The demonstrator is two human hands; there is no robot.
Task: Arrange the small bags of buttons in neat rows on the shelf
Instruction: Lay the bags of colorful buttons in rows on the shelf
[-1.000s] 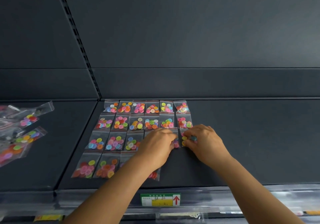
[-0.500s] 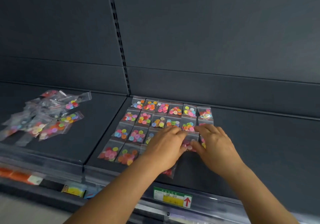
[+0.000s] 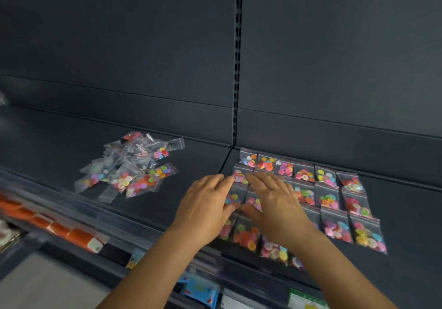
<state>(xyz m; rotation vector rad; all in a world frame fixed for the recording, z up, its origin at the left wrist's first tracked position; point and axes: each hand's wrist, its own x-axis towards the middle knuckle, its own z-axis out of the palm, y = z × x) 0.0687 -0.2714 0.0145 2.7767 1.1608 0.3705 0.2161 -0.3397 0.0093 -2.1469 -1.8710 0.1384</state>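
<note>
Both hands now shifted to the left end of the grid of button bags (image 3: 330, 198) on the dark shelf (image 3: 406, 213). Left hand (image 3: 205, 209) and right hand (image 3: 275, 203) flat, fingers straight, resting on the leftmost bags. Loose heap of unsorted bags (image 3: 134, 167) now fully visible, well apart to the left.

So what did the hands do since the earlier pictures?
Both hands slid from the right end of the grid of button bags to its left side. The left hand and right hand now lie flat over the left columns, gripping nothing. The camera swung left too. The grid and the loose pile of bags stayed put.
</note>
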